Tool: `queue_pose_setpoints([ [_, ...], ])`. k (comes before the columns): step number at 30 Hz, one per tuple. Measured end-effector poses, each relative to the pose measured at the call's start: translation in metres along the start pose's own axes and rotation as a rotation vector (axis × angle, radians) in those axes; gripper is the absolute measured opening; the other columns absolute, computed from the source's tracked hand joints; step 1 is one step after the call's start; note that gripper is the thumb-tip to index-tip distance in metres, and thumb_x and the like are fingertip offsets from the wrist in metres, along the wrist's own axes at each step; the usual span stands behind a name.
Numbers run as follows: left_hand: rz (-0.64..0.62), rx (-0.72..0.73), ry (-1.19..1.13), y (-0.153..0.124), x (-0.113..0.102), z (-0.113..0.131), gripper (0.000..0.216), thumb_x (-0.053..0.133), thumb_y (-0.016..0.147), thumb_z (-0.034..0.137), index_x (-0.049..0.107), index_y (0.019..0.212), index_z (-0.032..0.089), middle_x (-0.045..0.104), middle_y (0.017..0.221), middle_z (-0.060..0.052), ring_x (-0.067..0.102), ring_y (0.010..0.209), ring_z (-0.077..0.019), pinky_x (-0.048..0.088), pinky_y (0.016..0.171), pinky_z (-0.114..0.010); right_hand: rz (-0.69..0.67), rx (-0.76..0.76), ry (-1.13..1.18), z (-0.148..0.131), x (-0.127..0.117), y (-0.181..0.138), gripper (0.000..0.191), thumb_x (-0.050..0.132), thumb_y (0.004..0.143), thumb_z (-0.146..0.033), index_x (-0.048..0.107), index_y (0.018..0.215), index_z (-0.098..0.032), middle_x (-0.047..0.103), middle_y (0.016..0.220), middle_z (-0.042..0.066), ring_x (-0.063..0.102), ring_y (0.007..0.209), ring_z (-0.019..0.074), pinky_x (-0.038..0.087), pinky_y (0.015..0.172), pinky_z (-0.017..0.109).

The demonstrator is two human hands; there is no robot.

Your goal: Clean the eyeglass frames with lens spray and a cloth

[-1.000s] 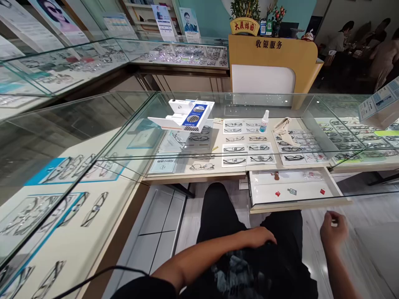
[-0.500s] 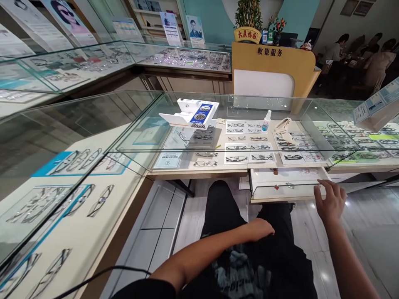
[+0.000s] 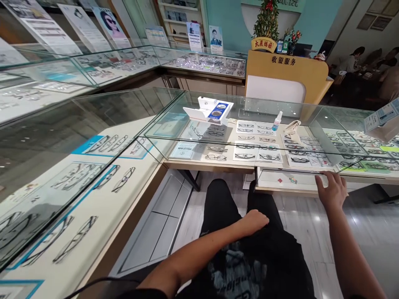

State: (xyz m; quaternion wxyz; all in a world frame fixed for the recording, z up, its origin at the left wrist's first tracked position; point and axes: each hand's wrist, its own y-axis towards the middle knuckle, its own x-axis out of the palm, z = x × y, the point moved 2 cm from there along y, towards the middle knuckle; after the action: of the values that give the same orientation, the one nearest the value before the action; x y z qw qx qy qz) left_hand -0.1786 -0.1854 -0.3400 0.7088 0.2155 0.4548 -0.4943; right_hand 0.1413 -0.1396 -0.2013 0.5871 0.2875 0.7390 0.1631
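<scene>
My right hand (image 3: 332, 192) rests with spread fingers against the front edge of a shallow white drawer (image 3: 291, 181) that sticks out a little from under the glass display counter (image 3: 218, 164). Small red and green items lie in the drawer. My left hand (image 3: 254, 221) lies loosely curled on my thigh and holds nothing. Rows of eyeglass frames (image 3: 257, 146) sit on white trays inside the counter.
On the glass top stand a white and blue box (image 3: 212, 110), a small spray bottle (image 3: 277, 121) and a beige cloth (image 3: 292, 126). A second glass case (image 3: 62, 174) runs along my left. A yellow cashier desk (image 3: 288, 74) stands behind; people sit at the far right.
My right hand rose from beside my knee to the drawer's front edge, and the drawer has slid most of the way in under the counter. The left hand stayed on my thigh.
</scene>
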Motion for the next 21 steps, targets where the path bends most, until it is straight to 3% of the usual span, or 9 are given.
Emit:
queue_pose_setpoints([
  [8,0.049,-0.259,-0.016,-0.009,-0.007,-0.009,0.015,0.061,0.104,0.024,0.071,0.108,0.014,0.078,0.114,-0.018,0.074,0.11,-0.0319,0.053,0.088,-0.037,0.006,-0.046,0.025,0.004,0.013,0.013,0.047,0.051,0.099,-0.049,0.08,0.12,-0.018,0.077,0.127,0.019,0.064,0.116,0.0362,0.047,0.107,0.053],
  [14,-0.008,-0.261,-0.212,-0.03,-0.018,-0.015,0.012,0.076,0.096,0.032,0.071,0.093,0.022,0.079,0.102,-0.003,0.073,0.098,-0.0213,0.049,0.079,-0.028,0.029,0.001,0.04,0.003,0.013,0.02,0.06,0.047,0.101,-0.06,0.083,0.115,-0.015,0.078,0.12,0.026,0.066,0.113,0.0401,0.045,0.107,0.057],
  [17,-0.075,-0.375,-0.459,-0.04,-0.027,-0.039,0.021,0.08,0.094,0.039,0.071,0.085,0.022,0.077,0.091,0.002,0.072,0.088,-0.0154,0.046,0.074,-0.024,0.126,0.003,0.032,0.002,0.013,0.019,0.062,0.047,0.102,-0.063,0.085,0.109,-0.015,0.08,0.117,0.026,0.066,0.122,0.0457,0.045,0.109,0.06],
  [21,-0.083,-0.681,-0.586,-0.054,-0.031,-0.098,0.032,0.051,0.112,0.031,0.071,0.091,0.017,0.074,0.089,-0.003,0.071,0.089,-0.017,0.051,0.078,-0.026,0.202,-0.037,0.099,0.002,0.02,0.013,0.046,0.053,0.101,-0.055,0.083,0.104,-0.02,0.083,0.109,0.021,0.075,0.122,0.0462,0.053,0.11,0.063],
])
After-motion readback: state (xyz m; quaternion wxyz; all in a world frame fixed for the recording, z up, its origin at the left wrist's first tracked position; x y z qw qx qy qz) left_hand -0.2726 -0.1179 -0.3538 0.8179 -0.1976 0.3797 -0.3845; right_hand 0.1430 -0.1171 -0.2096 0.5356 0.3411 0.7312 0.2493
